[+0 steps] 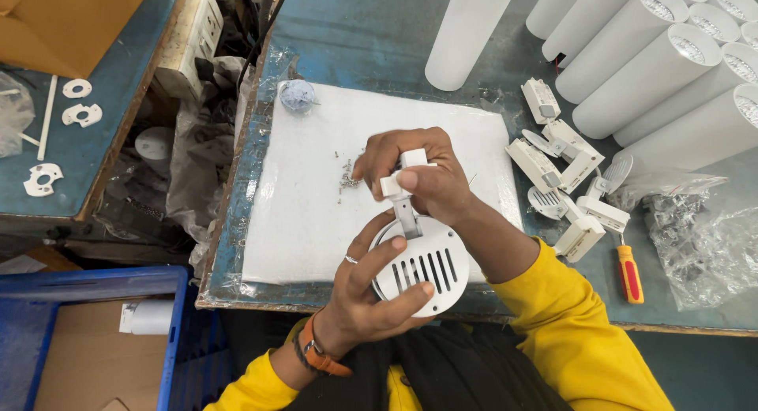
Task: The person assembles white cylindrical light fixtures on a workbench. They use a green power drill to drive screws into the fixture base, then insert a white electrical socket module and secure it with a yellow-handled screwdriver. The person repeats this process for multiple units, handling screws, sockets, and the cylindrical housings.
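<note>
My left hand [365, 292] grips a round white slotted plate [422, 270] from below, over the near edge of a white foam mat [316, 182]. A grey metal stem [407, 218] rises from the plate. My right hand [418, 174] is closed on a small white bracket block [401, 178] at the top of that stem, thumb pressed on its front. A small pile of tiny screws [347, 176] lies on the mat just left of my right hand.
Several white cylinder lamp housings [639, 63] lie at the back right. White bracket blocks [564, 162] are scattered right of the mat. An orange-handled screwdriver [629, 273] and a plastic bag [703, 245] are near the right edge. A blue crate [95, 332] stands at lower left.
</note>
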